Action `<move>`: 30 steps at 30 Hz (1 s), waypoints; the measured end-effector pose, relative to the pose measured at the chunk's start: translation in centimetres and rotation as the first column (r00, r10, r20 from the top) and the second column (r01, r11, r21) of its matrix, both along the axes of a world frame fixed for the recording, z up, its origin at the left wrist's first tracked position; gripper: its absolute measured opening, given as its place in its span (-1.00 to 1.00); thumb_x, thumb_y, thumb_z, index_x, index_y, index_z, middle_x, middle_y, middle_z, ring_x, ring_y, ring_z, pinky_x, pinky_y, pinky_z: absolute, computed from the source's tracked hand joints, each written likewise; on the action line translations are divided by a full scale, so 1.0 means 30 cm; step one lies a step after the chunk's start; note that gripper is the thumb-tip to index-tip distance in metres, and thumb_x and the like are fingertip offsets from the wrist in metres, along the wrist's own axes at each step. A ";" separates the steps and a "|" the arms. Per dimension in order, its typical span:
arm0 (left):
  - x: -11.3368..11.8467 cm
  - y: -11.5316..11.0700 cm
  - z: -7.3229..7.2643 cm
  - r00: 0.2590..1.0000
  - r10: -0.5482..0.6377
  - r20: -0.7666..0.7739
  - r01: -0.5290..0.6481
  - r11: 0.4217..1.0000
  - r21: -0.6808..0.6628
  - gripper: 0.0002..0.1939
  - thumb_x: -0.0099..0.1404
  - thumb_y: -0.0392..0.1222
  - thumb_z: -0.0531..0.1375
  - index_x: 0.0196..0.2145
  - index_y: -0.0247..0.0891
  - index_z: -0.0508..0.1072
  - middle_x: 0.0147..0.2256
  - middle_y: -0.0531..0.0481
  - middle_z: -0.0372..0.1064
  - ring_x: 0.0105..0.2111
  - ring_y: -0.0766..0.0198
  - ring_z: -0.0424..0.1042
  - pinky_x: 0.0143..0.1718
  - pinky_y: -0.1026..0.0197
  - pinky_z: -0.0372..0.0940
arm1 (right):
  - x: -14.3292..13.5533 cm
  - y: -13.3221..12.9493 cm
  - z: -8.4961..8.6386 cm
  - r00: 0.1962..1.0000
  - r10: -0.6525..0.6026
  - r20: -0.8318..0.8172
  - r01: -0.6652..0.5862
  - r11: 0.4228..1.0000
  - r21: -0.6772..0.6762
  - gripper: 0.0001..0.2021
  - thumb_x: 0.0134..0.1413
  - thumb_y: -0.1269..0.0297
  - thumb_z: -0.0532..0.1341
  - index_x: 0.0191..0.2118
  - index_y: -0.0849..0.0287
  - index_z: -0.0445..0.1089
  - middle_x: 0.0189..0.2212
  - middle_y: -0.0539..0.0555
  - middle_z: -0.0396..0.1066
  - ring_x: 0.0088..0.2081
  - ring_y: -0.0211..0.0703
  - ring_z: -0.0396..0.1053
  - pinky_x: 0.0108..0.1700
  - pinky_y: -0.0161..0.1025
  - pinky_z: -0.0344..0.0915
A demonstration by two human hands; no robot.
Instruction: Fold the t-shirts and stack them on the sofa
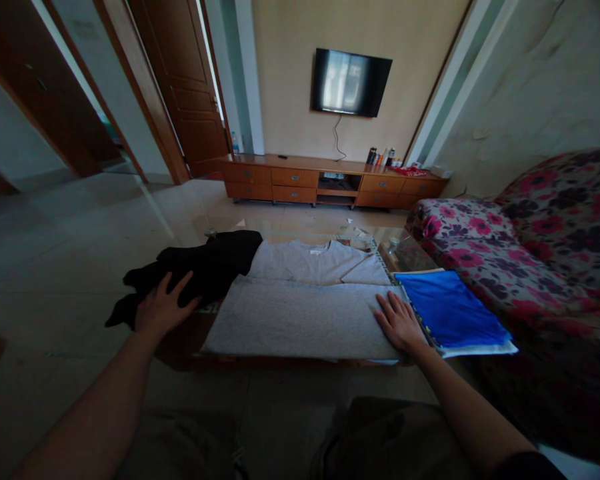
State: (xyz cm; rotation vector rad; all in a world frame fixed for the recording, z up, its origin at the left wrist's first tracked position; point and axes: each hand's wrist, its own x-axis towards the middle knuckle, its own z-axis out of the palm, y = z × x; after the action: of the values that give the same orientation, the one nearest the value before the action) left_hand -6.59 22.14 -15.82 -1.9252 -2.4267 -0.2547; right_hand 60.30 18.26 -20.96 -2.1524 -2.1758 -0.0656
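Resting over a heap of black cloth (225,257), the left hand (166,303) has its fingers spread wide and grips nothing that shows; whether the palm presses down, I cannot tell. Just right of the heap, a grey T-shirt (300,320) lies flat on the low table (183,340), neckline at the far side, a straight edge crossing below the chest. On its right end lies the right hand (399,323), flat, fingers slightly apart, clasping nothing. Beside that hand is folded blue cloth (450,308), near the flowered sofa (480,250).
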 end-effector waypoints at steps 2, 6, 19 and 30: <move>-0.015 0.002 -0.026 1.000 0.014 -0.002 -0.014 0.999 0.038 -0.19 0.35 0.34 0.02 0.45 0.08 -0.02 0.44 -0.22 -0.17 0.23 -0.51 0.10 0.12 -0.43 0.11 | 0.001 0.004 -0.005 1.000 -0.005 -0.001 0.005 1.000 0.005 -0.32 0.41 -0.19 -0.20 0.49 -0.03 -0.03 0.51 0.07 -0.26 0.49 0.06 -0.26 0.46 0.11 -0.28; 0.016 0.017 -0.045 0.994 0.112 -0.020 -0.109 0.988 0.106 -0.22 0.35 0.35 -0.01 0.41 0.01 0.11 0.34 -0.34 0.02 0.17 -0.53 0.13 0.06 -0.43 0.13 | 0.006 0.007 -0.013 1.000 -0.004 -0.005 0.004 1.000 0.003 -0.32 0.40 -0.19 -0.21 0.49 -0.04 -0.03 0.51 0.07 -0.26 0.49 0.07 -0.25 0.45 0.13 -0.26; 0.110 0.073 -0.047 0.931 0.355 0.082 -0.363 0.923 0.129 -0.26 0.35 0.27 -0.03 0.34 -0.20 0.23 0.25 -0.50 0.07 0.17 -0.60 0.11 -0.05 -0.41 0.25 | 0.002 0.017 -0.018 1.000 -0.011 0.015 0.010 1.000 0.018 -0.32 0.41 -0.20 -0.22 0.49 -0.05 -0.03 0.51 0.06 -0.26 0.49 0.06 -0.24 0.45 0.10 -0.27; 0.458 0.146 -0.051 0.844 -0.521 -0.123 0.531 0.846 0.059 -0.36 0.49 0.14 -0.14 0.39 -0.19 0.19 0.42 -0.11 0.01 0.42 0.02 -0.05 0.38 -0.04 -0.10 | -0.091 0.031 0.014 1.000 0.017 -0.005 -0.017 0.999 0.037 -0.34 0.43 -0.15 -0.22 0.46 0.03 0.06 0.51 0.08 -0.23 0.49 0.07 -0.26 0.44 0.16 -0.25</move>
State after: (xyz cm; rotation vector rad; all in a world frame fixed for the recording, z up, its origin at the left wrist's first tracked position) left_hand 7.16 26.51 -17.34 -2.4538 -1.7371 -0.2628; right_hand 57.57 19.18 -20.55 -2.1119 -2.1718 -0.0979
